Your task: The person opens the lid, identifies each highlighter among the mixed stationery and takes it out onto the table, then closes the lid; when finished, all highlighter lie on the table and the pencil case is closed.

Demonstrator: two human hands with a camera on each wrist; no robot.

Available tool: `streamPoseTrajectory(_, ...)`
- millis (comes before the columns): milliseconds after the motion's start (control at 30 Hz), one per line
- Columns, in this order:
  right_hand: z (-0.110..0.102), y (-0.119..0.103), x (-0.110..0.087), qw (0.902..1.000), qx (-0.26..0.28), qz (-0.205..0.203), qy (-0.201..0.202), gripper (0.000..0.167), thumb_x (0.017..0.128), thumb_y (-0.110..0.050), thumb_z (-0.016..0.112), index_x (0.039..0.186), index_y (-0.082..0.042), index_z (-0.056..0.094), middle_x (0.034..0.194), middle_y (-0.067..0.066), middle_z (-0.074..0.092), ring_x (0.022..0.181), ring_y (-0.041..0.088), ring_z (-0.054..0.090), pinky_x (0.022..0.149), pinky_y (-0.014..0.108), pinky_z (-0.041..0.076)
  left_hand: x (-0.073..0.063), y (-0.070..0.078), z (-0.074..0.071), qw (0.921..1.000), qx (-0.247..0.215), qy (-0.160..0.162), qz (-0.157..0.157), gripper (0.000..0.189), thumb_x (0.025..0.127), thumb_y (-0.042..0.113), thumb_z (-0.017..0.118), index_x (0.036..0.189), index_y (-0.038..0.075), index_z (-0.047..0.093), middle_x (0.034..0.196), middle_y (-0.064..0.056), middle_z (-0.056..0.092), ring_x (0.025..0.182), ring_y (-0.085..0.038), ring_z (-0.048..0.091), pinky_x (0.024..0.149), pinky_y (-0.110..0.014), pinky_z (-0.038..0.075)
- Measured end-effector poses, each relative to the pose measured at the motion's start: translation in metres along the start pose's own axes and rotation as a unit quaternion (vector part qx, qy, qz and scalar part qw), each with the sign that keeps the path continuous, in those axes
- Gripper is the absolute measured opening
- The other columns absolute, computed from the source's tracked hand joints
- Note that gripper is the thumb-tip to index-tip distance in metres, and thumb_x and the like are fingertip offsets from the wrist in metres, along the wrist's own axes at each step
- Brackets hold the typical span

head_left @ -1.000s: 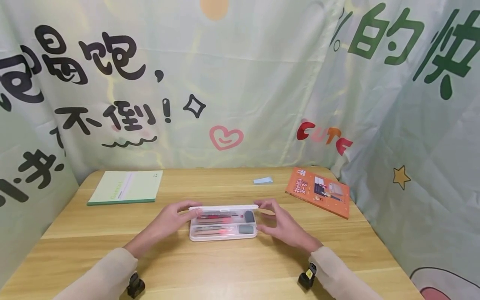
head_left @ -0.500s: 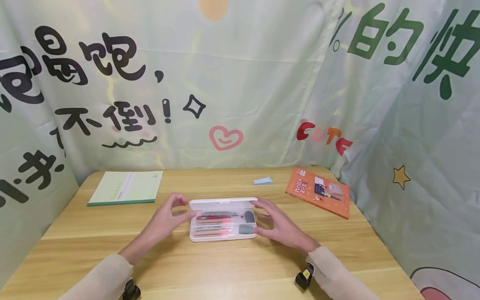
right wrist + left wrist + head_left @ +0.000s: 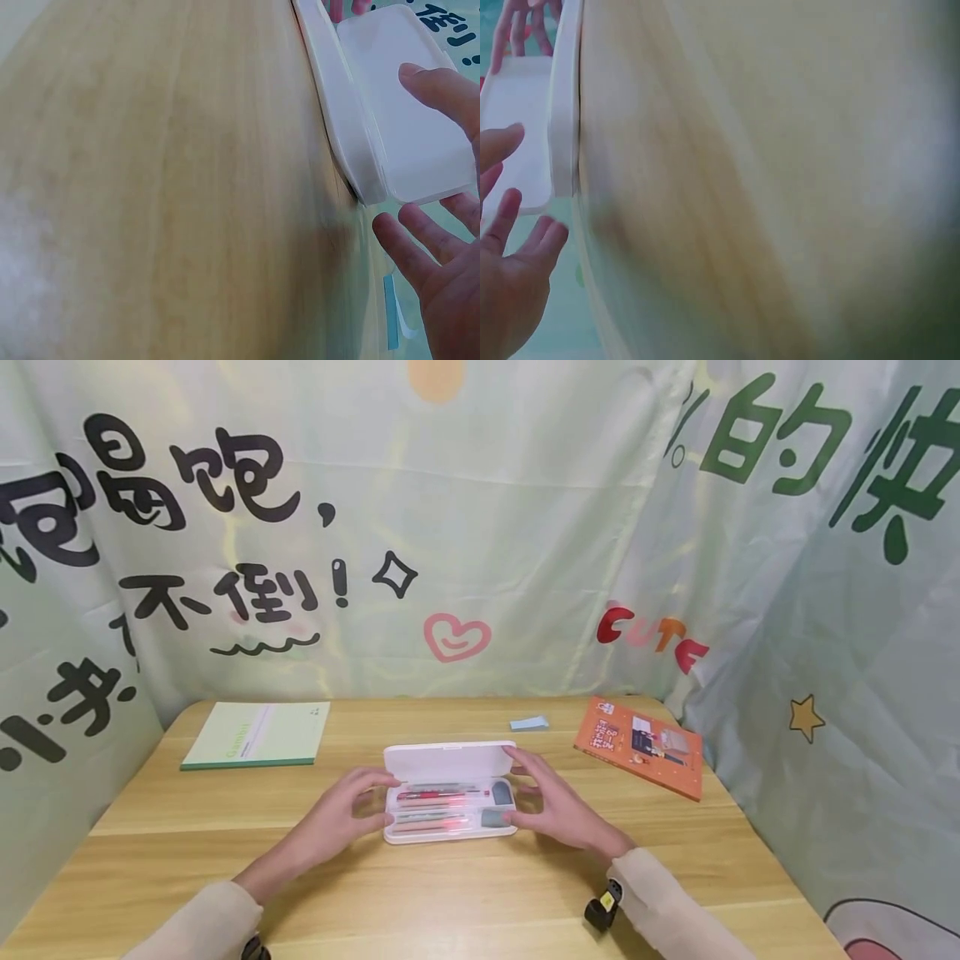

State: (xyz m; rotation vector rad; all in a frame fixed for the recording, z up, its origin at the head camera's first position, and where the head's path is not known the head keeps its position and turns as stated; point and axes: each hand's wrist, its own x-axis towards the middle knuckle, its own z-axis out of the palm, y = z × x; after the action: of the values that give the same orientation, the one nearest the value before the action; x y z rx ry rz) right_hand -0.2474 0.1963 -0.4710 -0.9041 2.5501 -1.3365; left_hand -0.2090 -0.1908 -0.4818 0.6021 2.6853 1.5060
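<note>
A white pencil case [image 3: 450, 837] lies on the table with its lid [image 3: 448, 764] raised at the back. Several pens and pencils [image 3: 438, 795] fill its two compartments, beside a dark grey block [image 3: 501, 792] and a lighter grey one [image 3: 492, 818] at the right end. My left hand [image 3: 337, 814] is at the case's left end, fingers loosely bent, thumb by the rim. At the right end, my right hand [image 3: 558, 810] has its index finger by the lid's upper corner and its thumb by the base. Both wrist views show the fingers spread around the lid's ends.
A pale green notebook [image 3: 258, 733] lies at the back left of the wooden table [image 3: 420, 902]. An orange book [image 3: 641, 747] lies at the back right, with a small light-blue strip [image 3: 529, 723] to its left. Printed cloth [image 3: 510, 527] hangs behind the table.
The lid has swung up and back from nearly edge-on to standing raised. My right index finger has risen with it. My left hand has shifted slightly at the case's left end.
</note>
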Motion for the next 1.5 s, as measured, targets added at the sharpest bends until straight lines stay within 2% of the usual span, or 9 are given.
streamPoseTrajectory(167, 0.001, 0.003, 0.000, 1.0000, -0.004, 0.008, 0.001, 0.100, 0.097, -0.027, 0.086, 0.174, -0.026, 0.023, 0.170, 0.019, 0.037, 0.146, 0.046, 0.055, 0.114, 0.055, 0.053, 0.000, -0.001, 0.001, 0.9986, -0.014, -0.049, 0.011, 0.064, 0.096, 0.011, 0.084, 0.154, 0.006, 0.058, 0.167, -0.023, 0.040, 0.142, -0.052, 0.056, 0.115, -0.059, 0.050)
streamPoseTrajectory(333, 0.002, 0.002, -0.002, 0.9997, 0.003, 0.001, 0.022, 0.100, 0.096, -0.022, 0.087, 0.174, -0.027, 0.025, 0.177, 0.016, 0.025, 0.146, 0.045, 0.054, 0.112, 0.052, 0.055, -0.001, -0.003, 0.001, 0.9969, 0.005, -0.073, 0.028, 0.073, 0.097, 0.015, 0.084, 0.161, 0.006, 0.050, 0.175, -0.022, 0.028, 0.144, -0.052, 0.054, 0.114, -0.055, 0.050)
streamPoseTrajectory(567, 0.003, -0.003, -0.004, 0.9937, -0.044, -0.041, 0.094, 0.077, 0.094, -0.015, 0.088, 0.161, -0.021, 0.051, 0.155, 0.010, 0.046, 0.137, 0.043, 0.060, 0.106, 0.049, 0.059, 0.001, -0.008, -0.003, 0.9947, 0.005, -0.091, 0.047, 0.066, 0.107, 0.019, 0.072, 0.165, 0.006, 0.044, 0.177, -0.024, 0.023, 0.141, -0.051, 0.058, 0.114, -0.053, 0.051)
streamPoseTrajectory(667, 0.004, -0.003, -0.003, 0.9924, -0.081, -0.054, 0.074, 0.074, 0.094, -0.018, 0.088, 0.159, -0.019, 0.054, 0.158, 0.007, 0.047, 0.140, 0.038, 0.059, 0.108, 0.052, 0.058, 0.003, -0.008, -0.005, 0.9930, 0.014, -0.103, 0.056, 0.067, 0.107, 0.017, 0.071, 0.166, 0.006, 0.042, 0.177, -0.026, 0.022, 0.137, -0.049, 0.061, 0.113, -0.053, 0.052)
streamPoseTrajectory(867, 0.007, 0.001, 0.000, 0.9885, -0.146, -0.040, -0.005, 0.092, 0.094, -0.037, 0.088, 0.170, -0.027, 0.038, 0.182, -0.001, 0.022, 0.164, 0.035, 0.032, 0.123, 0.065, 0.040, 0.010, -0.006, -0.010, 0.9894, 0.029, -0.129, 0.060, 0.073, 0.104, 0.014, 0.074, 0.168, 0.007, 0.039, 0.178, -0.027, 0.018, 0.131, -0.044, 0.067, 0.110, -0.049, 0.055)
streamPoseTrajectory(1133, 0.002, 0.004, 0.008, 0.9904, -0.128, -0.012, -0.050, 0.100, 0.092, -0.047, 0.088, 0.173, -0.031, 0.031, 0.183, -0.003, 0.018, 0.168, 0.035, 0.021, 0.128, 0.069, 0.030, 0.017, -0.008, -0.015, 0.9866, 0.029, -0.156, 0.038, 0.074, 0.104, 0.018, 0.075, 0.168, 0.008, 0.039, 0.180, -0.025, 0.013, 0.141, -0.047, 0.058, 0.112, -0.053, 0.053)
streamPoseTrajectory(1233, 0.001, 0.004, 0.011, 0.9916, -0.109, 0.002, -0.070, 0.100, 0.093, -0.046, 0.087, 0.173, -0.032, 0.030, 0.184, -0.005, 0.017, 0.169, 0.034, 0.019, 0.129, 0.070, 0.027, 0.017, -0.008, -0.014, 0.9866, 0.029, -0.159, 0.023, 0.071, 0.104, 0.019, 0.076, 0.166, 0.009, 0.043, 0.180, -0.023, 0.017, 0.142, -0.046, 0.058, 0.113, -0.053, 0.052)
streamPoseTrajectory(1333, -0.001, 0.003, 0.014, 0.9922, -0.090, 0.016, -0.084, 0.099, 0.093, -0.044, 0.087, 0.173, -0.032, 0.029, 0.183, -0.006, 0.017, 0.170, 0.033, 0.018, 0.130, 0.069, 0.025, 0.017, -0.006, -0.013, 0.9871, 0.069, -0.143, 0.021, 0.065, 0.102, 0.025, 0.079, 0.160, 0.013, 0.053, 0.174, -0.017, 0.034, 0.142, -0.041, 0.058, 0.117, -0.058, 0.049)
streamPoseTrajectory(1500, -0.002, 0.003, 0.016, 0.9920, -0.076, 0.024, -0.098, 0.103, 0.093, -0.042, 0.088, 0.174, -0.030, 0.026, 0.184, -0.006, 0.015, 0.171, 0.031, 0.014, 0.132, 0.067, 0.021, 0.015, -0.001, -0.010, 0.9789, 0.173, -0.099, 0.048, 0.035, 0.098, 0.031, 0.084, 0.131, 0.028, 0.074, 0.137, 0.006, 0.064, 0.135, -0.027, 0.055, 0.112, -0.059, 0.049)
